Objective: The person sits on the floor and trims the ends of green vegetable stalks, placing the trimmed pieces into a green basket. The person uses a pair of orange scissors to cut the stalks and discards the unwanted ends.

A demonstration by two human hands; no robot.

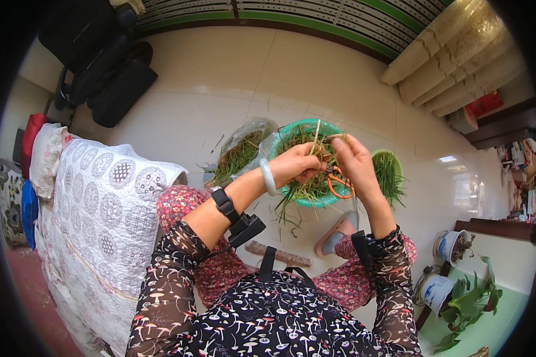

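Note:
My left hand (299, 164), with a pale bangle at its wrist, has its fingers closed on a few plant stems (316, 134), one pale stem pointing up. Close on its right, my right hand (352, 156) pinches thin, brownish plant matter between thumb and fingers. Both hands are over a green plastic basin (319, 203) heaped with grass-like greens (295, 140). Orange-handled scissors (341, 185) lie at the basin's right side, their blades partly hidden. Left of the basin, a clear plastic bag (259, 125) holds more greens with roots. A light green container (397, 165) of neater green blades stands on the right.
Loose blades lie on the tiled floor (196, 107). A quilt-covered bed (102, 187) is on the left, a black chair (120, 89) beyond it. A cardboard-like tube (279, 253) lies between my legs. Potted plants (437, 290) stand at right, below a curtain (455, 58).

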